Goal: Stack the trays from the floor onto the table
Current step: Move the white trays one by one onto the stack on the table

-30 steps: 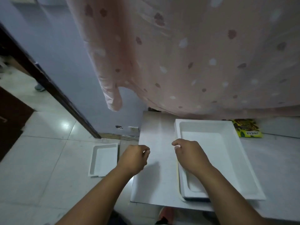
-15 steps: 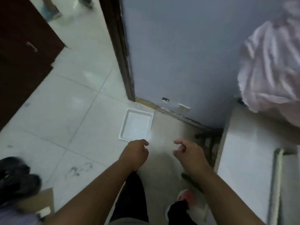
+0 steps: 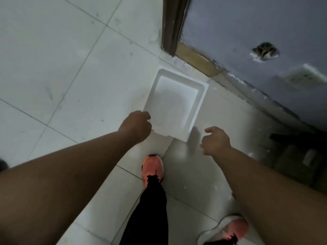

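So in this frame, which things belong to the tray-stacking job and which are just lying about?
Part of the job:
white tray on the floor tiles
left hand, at the tray's near-left corner
right hand, open, apart from the tray

Just there:
orange shoes
wall socket
door frame

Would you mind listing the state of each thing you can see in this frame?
Tray: flat on the floor, right way up, empty, not lifted.
Left hand: fingers curled, at the tray's near left corner; grip cannot be told.
Right hand: open, empty, clear of the tray.
Wall: has a chipped hole.
Shoes: on the floor, one stepped toward the tray.
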Tool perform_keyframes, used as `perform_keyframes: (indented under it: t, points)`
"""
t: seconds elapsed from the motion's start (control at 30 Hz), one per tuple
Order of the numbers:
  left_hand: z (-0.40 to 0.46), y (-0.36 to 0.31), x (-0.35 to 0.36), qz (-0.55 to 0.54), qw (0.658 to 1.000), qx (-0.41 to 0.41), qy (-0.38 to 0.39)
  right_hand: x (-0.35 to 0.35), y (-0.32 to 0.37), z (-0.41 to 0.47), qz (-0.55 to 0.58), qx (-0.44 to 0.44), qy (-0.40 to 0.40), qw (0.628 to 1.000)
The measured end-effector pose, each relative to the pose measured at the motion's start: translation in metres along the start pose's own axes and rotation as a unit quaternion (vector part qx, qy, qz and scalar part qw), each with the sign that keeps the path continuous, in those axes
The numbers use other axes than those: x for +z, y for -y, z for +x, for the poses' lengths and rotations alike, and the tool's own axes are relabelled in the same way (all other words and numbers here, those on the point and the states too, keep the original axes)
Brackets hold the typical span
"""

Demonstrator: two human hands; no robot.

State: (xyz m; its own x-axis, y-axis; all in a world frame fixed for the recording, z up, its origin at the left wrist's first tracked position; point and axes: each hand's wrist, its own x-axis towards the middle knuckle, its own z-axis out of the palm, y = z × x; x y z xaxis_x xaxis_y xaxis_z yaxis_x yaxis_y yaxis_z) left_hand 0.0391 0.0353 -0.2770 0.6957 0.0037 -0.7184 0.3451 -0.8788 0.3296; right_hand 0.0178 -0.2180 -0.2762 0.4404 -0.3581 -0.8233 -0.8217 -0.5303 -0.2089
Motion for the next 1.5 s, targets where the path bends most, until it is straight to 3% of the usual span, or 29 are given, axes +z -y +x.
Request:
perform_keyframes:
  t: [0.13, 0.27, 0.47, 0.67, 0.83, 1.07, 1.23, 1.5]
  points:
    - [0.065, 0.04, 0.054, 0.005, 0.997, -0.038, -0.065, 0.049, -0.018, 0.069, -0.049, -0.017, -0.041, 0.998]
    - [0.108, 0.062, 0.08, 0.051, 0.985, -0.085, -0.138, 0.085, -0.034, 0.12, -0.016, -0.041, -0.091, 0.995]
    - [0.142, 0.081, 0.097, 0.065, 0.992, -0.081, -0.067, 0.111, -0.039, 0.147, 0.032, -0.057, -0.136, 0.989]
    - [0.108, 0.086, 0.086, 0.008, 0.994, -0.108, -0.022, 0.083, -0.032, 0.123, 0.035, -0.07, -0.13, 0.989]
    - [0.056, 0.068, 0.041, -0.04, 0.993, -0.1, -0.057, 0.037, -0.012, 0.075, 0.074, -0.094, -0.101, 0.988]
    - [-0.028, -0.005, -0.063, -0.104, 0.979, -0.075, -0.157, -0.044, 0.038, -0.042, 0.201, -0.125, -0.186, 0.954]
    - [-0.129, -0.059, -0.151, -0.146, 0.968, -0.025, -0.203, -0.126, 0.051, -0.165, 0.33, -0.165, -0.187, 0.91]
    - [-0.314, -0.149, -0.243, -0.179, 0.954, 0.023, -0.239, -0.257, 0.027, -0.368, 0.338, -0.306, -0.196, 0.868]
